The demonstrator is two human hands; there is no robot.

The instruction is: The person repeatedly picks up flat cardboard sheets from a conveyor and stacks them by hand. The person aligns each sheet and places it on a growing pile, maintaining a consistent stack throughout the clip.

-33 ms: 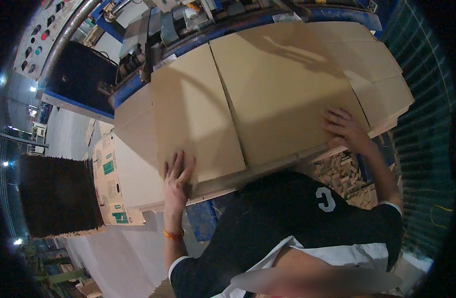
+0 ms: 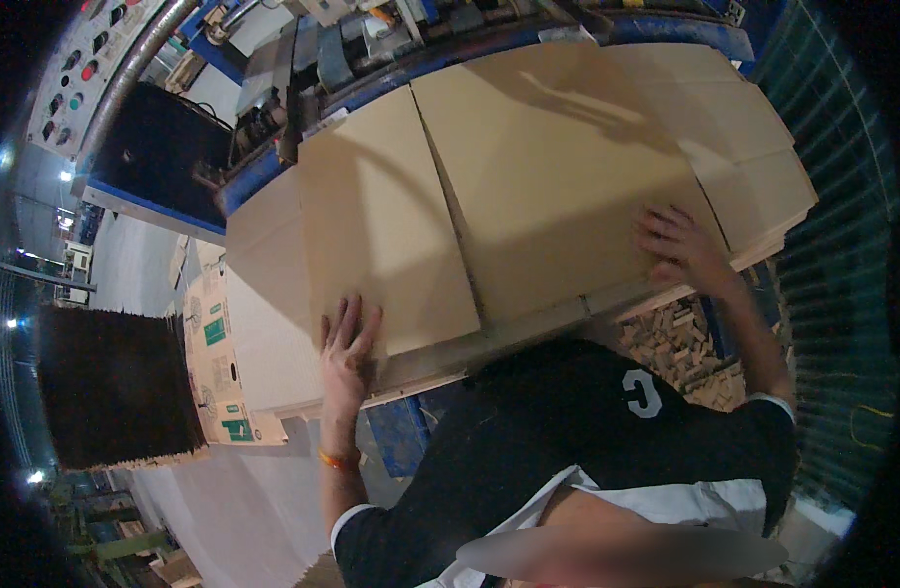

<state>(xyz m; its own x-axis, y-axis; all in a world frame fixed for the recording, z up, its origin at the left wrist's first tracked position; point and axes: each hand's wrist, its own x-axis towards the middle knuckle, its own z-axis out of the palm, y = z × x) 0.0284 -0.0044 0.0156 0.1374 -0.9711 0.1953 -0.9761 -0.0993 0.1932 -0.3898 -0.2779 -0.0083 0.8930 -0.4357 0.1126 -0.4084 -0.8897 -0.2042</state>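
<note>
A brown cardboard sheet (image 2: 558,167), slotted between its panels, lies flat across a stack of similar sheets (image 2: 425,367) in front of me. My left hand (image 2: 348,343) rests on the sheet's near left part, fingers stretched out and pointing away from me. On the near right part lies my right hand (image 2: 677,245), its fingers slightly spread and blurred. Both palms face down, and neither hand grips anything. Along the near side, a strip of the sheet beneath shows past the top sheet's edge.
Beyond the stack stands a machine with a blue frame (image 2: 666,27) and metal rollers. A button panel (image 2: 87,73) is at the far left. Printed cardboard (image 2: 215,363) stands stacked on the left. Cardboard scraps (image 2: 677,353) lie below right, beside a green mesh curtain (image 2: 842,255).
The top sheet has slid slightly away from me, baring more of the sheet under it. Both hands have shifted a little the same way, still flat on the cardboard.
</note>
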